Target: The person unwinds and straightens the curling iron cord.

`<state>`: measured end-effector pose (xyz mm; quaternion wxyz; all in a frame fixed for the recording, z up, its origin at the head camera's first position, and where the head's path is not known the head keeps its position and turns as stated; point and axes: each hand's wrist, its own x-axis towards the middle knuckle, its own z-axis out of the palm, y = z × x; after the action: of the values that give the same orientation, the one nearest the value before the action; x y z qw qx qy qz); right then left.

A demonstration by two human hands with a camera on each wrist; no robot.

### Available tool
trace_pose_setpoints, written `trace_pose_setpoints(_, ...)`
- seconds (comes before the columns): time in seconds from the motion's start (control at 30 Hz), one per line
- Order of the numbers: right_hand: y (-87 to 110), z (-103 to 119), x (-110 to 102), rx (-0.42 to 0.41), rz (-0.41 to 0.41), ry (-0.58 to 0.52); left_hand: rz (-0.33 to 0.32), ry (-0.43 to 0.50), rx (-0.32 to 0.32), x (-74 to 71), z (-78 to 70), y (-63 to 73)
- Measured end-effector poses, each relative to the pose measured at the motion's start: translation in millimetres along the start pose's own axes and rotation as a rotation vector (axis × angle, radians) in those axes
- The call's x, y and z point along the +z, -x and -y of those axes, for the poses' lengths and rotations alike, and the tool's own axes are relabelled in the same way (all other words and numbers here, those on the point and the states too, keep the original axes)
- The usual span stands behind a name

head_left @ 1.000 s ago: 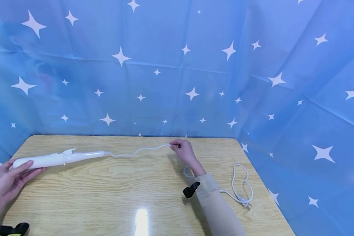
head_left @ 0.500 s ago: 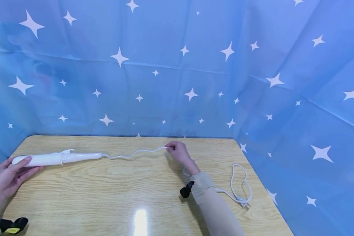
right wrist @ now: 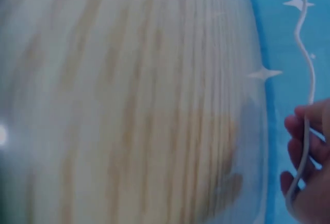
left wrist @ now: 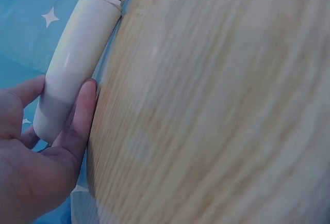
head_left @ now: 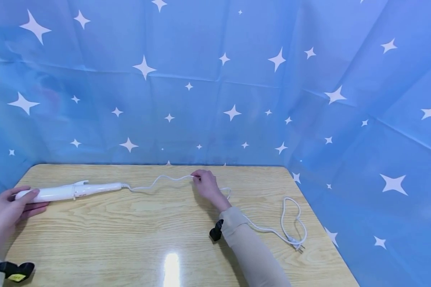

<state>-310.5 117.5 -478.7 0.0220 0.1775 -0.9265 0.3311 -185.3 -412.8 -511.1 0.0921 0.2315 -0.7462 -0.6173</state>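
A white curling iron (head_left: 59, 193) with a small thumb lever is held level above the table's left side. My left hand (head_left: 7, 209) grips its thick rounded end between thumb and fingers. In the left wrist view the curling iron (left wrist: 75, 61) shows a pink switch on its narrower part. From the thin end a white cord (head_left: 147, 187) runs rightward in waves. My right hand (head_left: 207, 185) pinches this cord near the table's back edge. In the right wrist view the cord (right wrist: 311, 79) passes through the curled fingers and across the palm.
The rest of the cord (head_left: 262, 229) lies on the wooden table (head_left: 129, 247), looped at the right. It ends in a two-pin plug (head_left: 297, 244) near the right edge. A blue star-patterned curtain (head_left: 201, 99) hangs behind the table and along its sides.
My right hand has moved left, toward the curling iron, still holding the cord. The cord between them now sags in bigger waves. My left hand keeps its grip, nearly unmoved.
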Motion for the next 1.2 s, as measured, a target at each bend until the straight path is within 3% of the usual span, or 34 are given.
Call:
trace_pose_setpoints(0.07, 0.3, -0.5, 1.2, -0.011, 0.033, -0.044, -0.012, -0.074, 0.018, 1.5, 0.1, -0.8)
trace_pose_setpoints(0.3, 4.1, -7.9, 1.8, 0.02, 0.08, -0.173, -0.009, -0.15, 0.035, 0.6, 0.5, -2.1)
trace_pose_setpoints(0.6, 12.6, -10.4, -6.5, 0.034, 0.024, -0.286, -0.008, -0.13, 0.053, 0.1, 2.4, -4.1)
trace_pose_setpoints(1.0, 21.8, -3.9, -17.9, -0.133, -0.05, -0.319, 0.005, -0.181, 0.079, -1.5, 9.4, -4.8)
trace_pose_setpoints(1.2, 29.2, 7.1, -25.9, -0.161, -0.039, -0.308, -0.009, -0.163, 0.084, -2.8, 12.3, -5.1)
